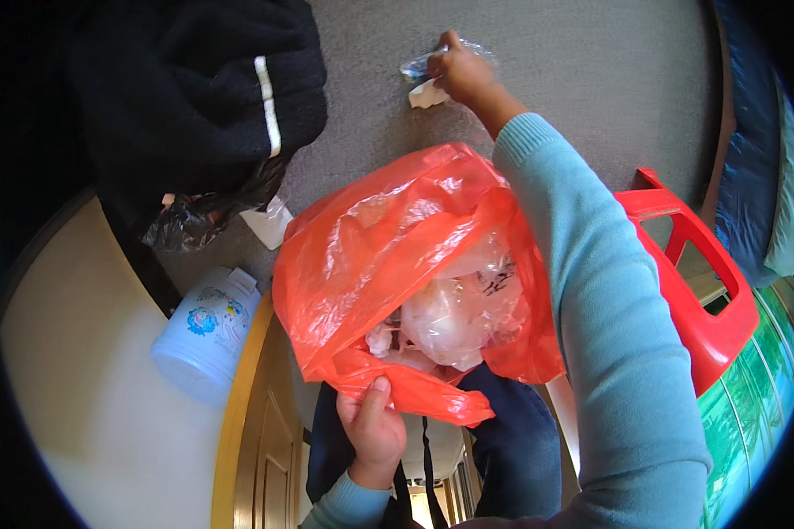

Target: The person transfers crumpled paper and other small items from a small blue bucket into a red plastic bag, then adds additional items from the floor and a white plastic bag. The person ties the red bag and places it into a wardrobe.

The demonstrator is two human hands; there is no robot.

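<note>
A red plastic bag [370,251] stands with its mouth open in front of my legs. Inside it lie crumpled clear plastic wrappers [443,317] and some whitish crumpled pieces. My left hand [374,423] pinches the near rim of the bag between thumb and fingers. Beyond the bag, my right hand [460,69] reaches down to the grey floor, its fingers closed on a clear plastic wrapper [415,68]. A white crumpled piece, perhaps tissue [427,94], lies under or beside those fingers; whether they grip it too is unclear.
Black fabric with a white stripe [268,106] fills the upper left, with dark thin plastic [192,225] and a white piece [269,223] below it. A light blue printed container [205,330] stands by the wall. At right are a red plastic stool [695,264] and blue bedding [748,145].
</note>
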